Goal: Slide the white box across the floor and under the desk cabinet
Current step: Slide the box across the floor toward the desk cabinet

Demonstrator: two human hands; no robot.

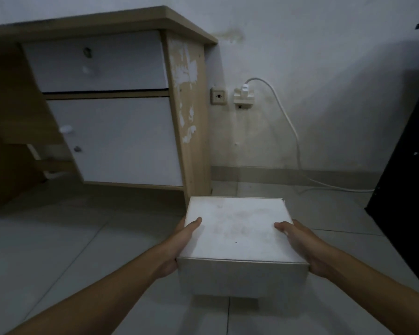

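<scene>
A white cardboard box [240,235] with a closed lid sits low over the tiled floor, just in front of the right leg of the desk cabinet [121,139]. My left hand [179,245] presses its left side, thumb lying on the lid. My right hand [300,245] clasps the right side the same way. The cabinet has a white drawer above and a white door below, in a pale wooden frame with peeling veneer. A dark gap shows under the desk to the cabinet's left.
A wall socket [218,96] and a plugged adapter [243,97] sit on the wall right of the cabinet, with a white cable [293,131] trailing down along the floor. A tall black object [406,180] stands at the right edge. Grey floor tiles [58,250] spread to the left.
</scene>
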